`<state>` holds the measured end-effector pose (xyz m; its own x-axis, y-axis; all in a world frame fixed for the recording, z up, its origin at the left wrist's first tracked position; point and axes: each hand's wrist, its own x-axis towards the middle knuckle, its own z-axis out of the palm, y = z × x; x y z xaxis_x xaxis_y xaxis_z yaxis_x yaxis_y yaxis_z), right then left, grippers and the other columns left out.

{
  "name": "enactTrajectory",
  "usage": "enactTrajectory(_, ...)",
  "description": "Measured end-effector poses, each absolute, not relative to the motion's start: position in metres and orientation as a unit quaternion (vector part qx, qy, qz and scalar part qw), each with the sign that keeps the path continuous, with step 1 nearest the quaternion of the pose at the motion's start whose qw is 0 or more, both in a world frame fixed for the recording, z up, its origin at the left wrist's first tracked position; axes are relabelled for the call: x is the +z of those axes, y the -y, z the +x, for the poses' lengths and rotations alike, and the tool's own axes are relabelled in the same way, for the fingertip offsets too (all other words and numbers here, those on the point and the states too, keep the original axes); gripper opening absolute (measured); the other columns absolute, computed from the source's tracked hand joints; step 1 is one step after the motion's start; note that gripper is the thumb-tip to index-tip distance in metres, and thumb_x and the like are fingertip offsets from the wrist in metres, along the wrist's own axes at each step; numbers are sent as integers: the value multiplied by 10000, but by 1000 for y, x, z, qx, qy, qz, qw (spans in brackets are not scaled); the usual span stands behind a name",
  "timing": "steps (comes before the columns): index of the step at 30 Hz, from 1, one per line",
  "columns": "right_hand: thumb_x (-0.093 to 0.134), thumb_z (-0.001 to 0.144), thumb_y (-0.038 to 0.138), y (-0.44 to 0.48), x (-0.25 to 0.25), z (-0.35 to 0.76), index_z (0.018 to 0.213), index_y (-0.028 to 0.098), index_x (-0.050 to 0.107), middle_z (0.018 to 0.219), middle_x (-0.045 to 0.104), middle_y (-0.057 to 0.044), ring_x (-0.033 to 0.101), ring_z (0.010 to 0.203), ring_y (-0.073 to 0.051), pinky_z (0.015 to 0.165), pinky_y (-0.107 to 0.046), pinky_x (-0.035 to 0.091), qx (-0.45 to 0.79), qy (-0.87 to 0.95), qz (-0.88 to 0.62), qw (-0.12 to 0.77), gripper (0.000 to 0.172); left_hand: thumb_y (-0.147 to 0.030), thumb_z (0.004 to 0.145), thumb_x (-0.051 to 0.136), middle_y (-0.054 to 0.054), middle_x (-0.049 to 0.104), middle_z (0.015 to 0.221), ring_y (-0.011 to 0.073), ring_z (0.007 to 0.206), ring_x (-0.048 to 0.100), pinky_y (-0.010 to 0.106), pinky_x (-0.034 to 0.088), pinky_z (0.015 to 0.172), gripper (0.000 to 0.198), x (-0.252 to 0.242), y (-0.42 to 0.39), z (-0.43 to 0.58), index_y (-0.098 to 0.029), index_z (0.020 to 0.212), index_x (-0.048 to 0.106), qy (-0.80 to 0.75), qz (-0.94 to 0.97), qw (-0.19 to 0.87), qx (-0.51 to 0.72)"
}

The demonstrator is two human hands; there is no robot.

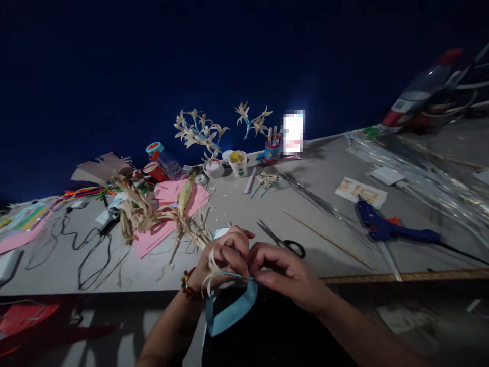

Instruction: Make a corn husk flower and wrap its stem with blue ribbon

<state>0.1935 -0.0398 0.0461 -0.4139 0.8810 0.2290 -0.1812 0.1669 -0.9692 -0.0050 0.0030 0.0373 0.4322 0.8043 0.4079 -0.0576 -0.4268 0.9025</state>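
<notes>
My left hand (225,255) is closed on the thin blue-wrapped stem of a pale husk flower (211,272), whose petals stick out beside the wrist. Fingertips of my right hand (284,272) meet the left ones at the stem's end, pinching a light blue tape strip (233,313). From there the tape hangs down in a loop below both hands. Just beyond the fingers lie black-handled scissors (280,239), blades apart. A round, pale-topped object (221,233) is partly hidden behind my left hand.
Dried corn husks (141,214) and pink paper (153,237) lie left. Finished husk flowers (200,127) stand in a cup at the back. Rightward are a wooden stick (328,239), wires (321,201), a blue glue gun (397,230) and a tilted bottle (416,94). A lit screen (293,133) stands behind.
</notes>
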Motion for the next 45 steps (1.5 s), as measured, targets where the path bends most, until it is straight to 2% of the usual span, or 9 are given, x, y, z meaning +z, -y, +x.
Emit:
enactTrajectory(3, 629, 846, 286, 41, 46, 192, 771, 186, 634, 768, 629, -4, 567, 744, -156, 686, -270, 440, 607, 589, -294, 445, 125, -539, 838, 671, 48, 591, 656, 229, 730, 607, 548, 457, 988, 323, 41, -8, -4, -296, 641, 753, -180, 737, 513, 400)
enactTrajectory(11, 642, 761, 287, 45, 42, 188, 732, 180, 623, 700, 565, 12, 480, 686, -142, 648, -266, 354, 681, 505, -306, 434, 113, -508, 832, 692, 54, 610, 687, 242, 766, 614, 556, 438, 1009, 261, 49, -8, -2, -303, 689, 770, -185, 727, 540, 382)
enactTrajectory(16, 654, 730, 288, 47, 34, 186, 729, 175, 620, 688, 551, 18, 463, 672, -136, 640, -260, 330, 707, 469, -305, 432, 118, -523, 828, 698, 54, 610, 659, 247, 774, 631, 528, 463, 980, 287, 57, -8, -1, -294, 670, 767, -190, 741, 532, 362)
enactTrajectory(22, 682, 718, 283, 46, 38, 186, 704, 171, 605, 662, 523, 28, 433, 656, -125, 631, -251, 325, 735, 430, -306, 425, 137, -469, 849, 700, 50, 600, 703, 222, 764, 596, 480, 467, 905, 251, 44, -10, -1, -255, 735, 761, -149, 737, 536, 383)
enactTrajectory(27, 717, 703, 280, 47, 44, 185, 694, 169, 623, 683, 537, 22, 425, 660, -121, 644, -251, 334, 765, 388, -313, 407, 147, -458, 822, 741, 52, 600, 728, 213, 819, 570, 386, 461, 817, 277, 36, -10, 0, -196, 730, 744, -138, 708, 571, 393)
enactTrajectory(33, 800, 668, 285, 49, 39, 182, 675, 175, 626, 707, 588, 17, 466, 696, -128, 681, -249, 360, 772, 351, -318, 425, 205, -415, 805, 771, 55, 646, 756, 216, 815, 596, 425, 451, 891, 241, 34, -8, 1, -187, 740, 729, -158, 691, 588, 391)
enactTrajectory(38, 856, 627, 297, 51, 37, 178, 677, 176, 657, 673, 598, 32, 484, 656, -105, 622, -211, 377, 774, 292, -326, 456, 238, -393, 796, 784, 66, 635, 806, 242, 897, 605, 396, 466, 859, 223, 34, -2, 0, -175, 793, 736, -193, 656, 612, 397)
enactTrajectory(42, 875, 624, 288, 50, 36, 176, 681, 185, 648, 621, 579, 57, 466, 549, -72, 554, -192, 390, 801, 230, -322, 449, 255, -393, 783, 795, 85, 628, 912, 237, 892, 604, 373, 476, 825, 254, 38, 2, 0, -162, 872, 739, -213, 610, 640, 415)
enactTrajectory(45, 887, 613, 287, 49, 33, 176, 672, 181, 636, 614, 578, 54, 505, 551, -76, 558, -193, 431, 805, 217, -323, 447, 278, -361, 805, 779, 85, 627, 910, 225, 877, 604, 360, 476, 821, 211, 42, 3, 1, -158, 848, 745, -230, 607, 635, 419)
